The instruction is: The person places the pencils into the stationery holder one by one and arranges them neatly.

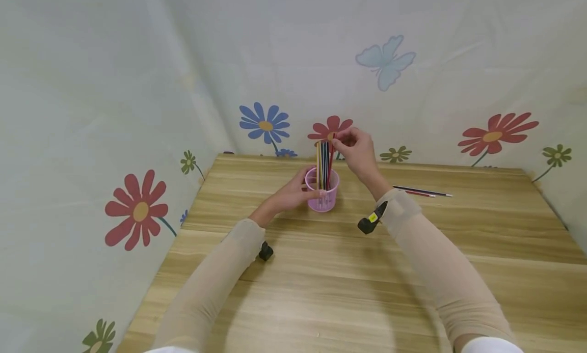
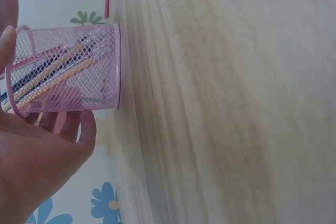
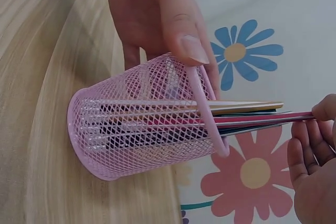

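A pink mesh pencil cup [image 1: 322,205] stands on the wooden table, holding yellow, dark and red pencils. My left hand [image 1: 292,194] grips it from the left, the thumb near the rim and fingers curled round the far side. Above the cup, my right hand [image 1: 361,153] pinches the upper end of a red pencil [image 1: 331,162] between thumb and fingertips. That pencil's lower part sits inside the cup beside the others, seen through the mesh in the right wrist view. A yellow pencil [image 3: 252,104] leans next to it.
Two loose pencils, one dark [image 1: 441,193] and one red [image 1: 419,192], lie on the table [image 1: 312,281] to the right, partly behind my right forearm. A pale curtain with printed flowers [image 1: 139,211] hangs behind and along the left side.
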Available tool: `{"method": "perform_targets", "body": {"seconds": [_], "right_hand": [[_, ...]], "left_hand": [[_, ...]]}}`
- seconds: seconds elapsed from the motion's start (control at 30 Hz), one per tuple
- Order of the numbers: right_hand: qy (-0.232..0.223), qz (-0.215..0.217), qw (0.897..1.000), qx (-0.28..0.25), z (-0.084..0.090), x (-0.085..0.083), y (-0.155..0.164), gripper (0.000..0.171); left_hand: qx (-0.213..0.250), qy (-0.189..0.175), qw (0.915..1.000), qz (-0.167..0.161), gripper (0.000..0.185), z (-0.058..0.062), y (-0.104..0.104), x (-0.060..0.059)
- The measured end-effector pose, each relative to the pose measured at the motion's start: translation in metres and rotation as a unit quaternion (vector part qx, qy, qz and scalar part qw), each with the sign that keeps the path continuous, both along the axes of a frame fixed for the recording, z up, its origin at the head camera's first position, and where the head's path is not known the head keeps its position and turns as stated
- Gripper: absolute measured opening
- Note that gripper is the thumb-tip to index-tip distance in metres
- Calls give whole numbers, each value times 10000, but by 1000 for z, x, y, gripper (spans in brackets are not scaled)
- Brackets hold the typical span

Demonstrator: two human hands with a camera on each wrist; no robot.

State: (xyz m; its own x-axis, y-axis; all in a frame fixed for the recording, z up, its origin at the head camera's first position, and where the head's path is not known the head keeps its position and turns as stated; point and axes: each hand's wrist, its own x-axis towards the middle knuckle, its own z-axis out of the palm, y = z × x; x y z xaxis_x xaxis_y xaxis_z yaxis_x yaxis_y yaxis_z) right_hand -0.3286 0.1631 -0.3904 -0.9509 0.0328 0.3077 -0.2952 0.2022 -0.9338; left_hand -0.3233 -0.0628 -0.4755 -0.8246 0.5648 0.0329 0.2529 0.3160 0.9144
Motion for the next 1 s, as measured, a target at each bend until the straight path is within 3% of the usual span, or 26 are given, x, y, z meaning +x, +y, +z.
{"method": "perform_targets", "body": {"seconds": [0.3, 0.6, 1.0], "right_hand": [[-173, 166, 9995, 221, -9, 2, -5, 17], [126, 112, 9985, 526, -13, 2, -9, 16], [92, 213, 9963, 824, -11, 4, 2, 16]], "left_hand": [[176, -56, 9998, -60, 85, 7, 2, 5], [79, -51, 9999, -50, 85, 7, 1, 6], [66, -7, 10000, 35, 84, 4, 0, 6]]}}
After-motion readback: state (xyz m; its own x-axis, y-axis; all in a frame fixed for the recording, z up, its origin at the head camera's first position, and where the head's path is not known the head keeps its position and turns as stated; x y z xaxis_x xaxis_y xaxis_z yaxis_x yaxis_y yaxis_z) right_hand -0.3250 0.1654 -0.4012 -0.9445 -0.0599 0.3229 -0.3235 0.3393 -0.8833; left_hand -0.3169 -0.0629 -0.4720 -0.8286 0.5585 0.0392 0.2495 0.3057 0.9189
